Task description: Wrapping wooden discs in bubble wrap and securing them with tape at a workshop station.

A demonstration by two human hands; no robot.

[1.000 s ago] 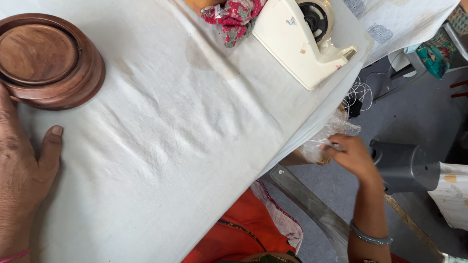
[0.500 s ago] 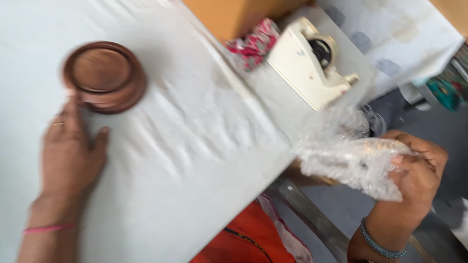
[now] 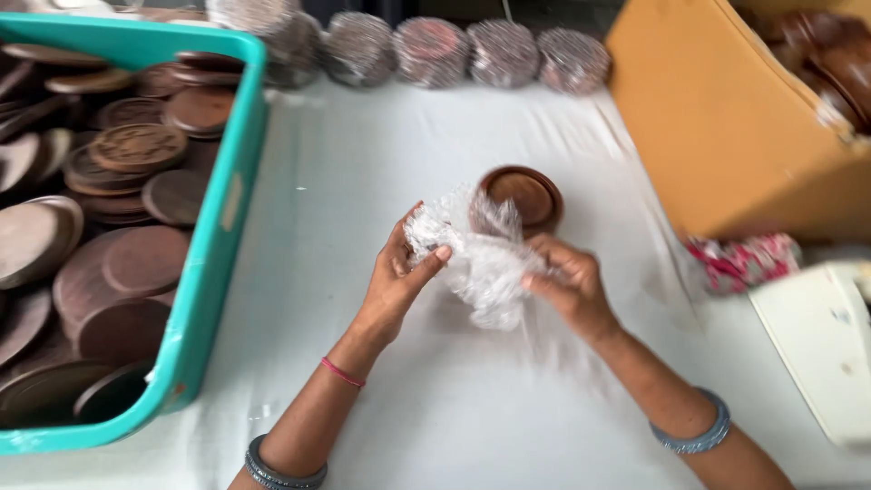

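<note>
I see my left hand (image 3: pixel 399 268) and right hand (image 3: pixel 567 281) both pinching a crumpled sheet of bubble wrap (image 3: pixel 476 254), held just above the middle of the white tabletop (image 3: pixel 454 399). A round wooden coaster (image 3: pixel 522 195) sits just behind it, toward the far edge, with a teal tub (image 3: pixel 213 245) of wooden discs along the left edge.

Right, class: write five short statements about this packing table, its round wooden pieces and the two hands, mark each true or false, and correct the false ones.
1. Both the left hand and the right hand grip a crumpled sheet of clear bubble wrap. True.
2. The round brown wooden dish lies inside the teal plastic bin. False: it sits on the white table cover, behind the wrap.
3. The teal bin holds dark wooden discs. True.
4. The tan cardboard box stands left of the hands. False: right.
5. Wrapped round bundles line the far edge. True.
</note>
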